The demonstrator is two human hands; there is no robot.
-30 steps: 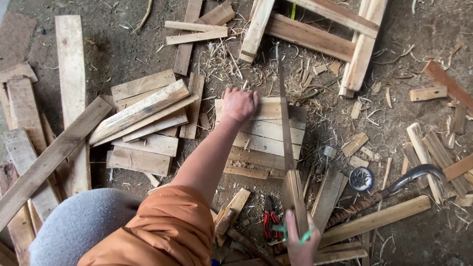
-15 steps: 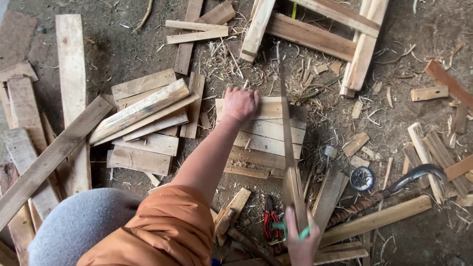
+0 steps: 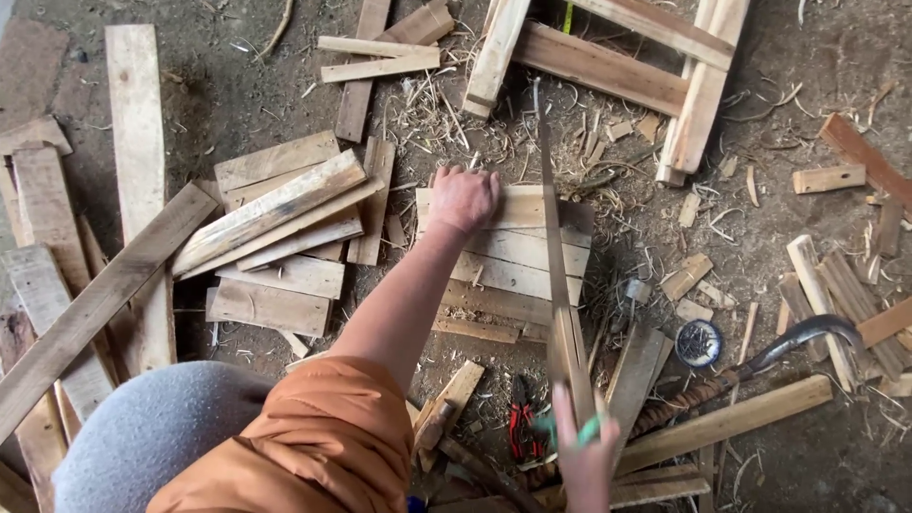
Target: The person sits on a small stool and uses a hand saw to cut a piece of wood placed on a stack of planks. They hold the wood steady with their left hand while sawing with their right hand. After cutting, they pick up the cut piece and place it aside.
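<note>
Head cam, L hand [image 3: 464, 198] fingers flat on stacked boards [image 3: 513, 252], R hand [image 3: 584, 456] fingers clenched, prob. around saw [image 3: 556, 275] handle.

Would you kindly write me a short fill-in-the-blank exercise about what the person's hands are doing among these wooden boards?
1. The left hand presses flat on a stack of ____.
2. The right hand grips a long, thin ____ standing over that stack.
3. The sleeve on the left arm is ____ in colour.
4. The pliers near the right hand have ____ handles.

Missing words: boards; saw; orange; red
</note>
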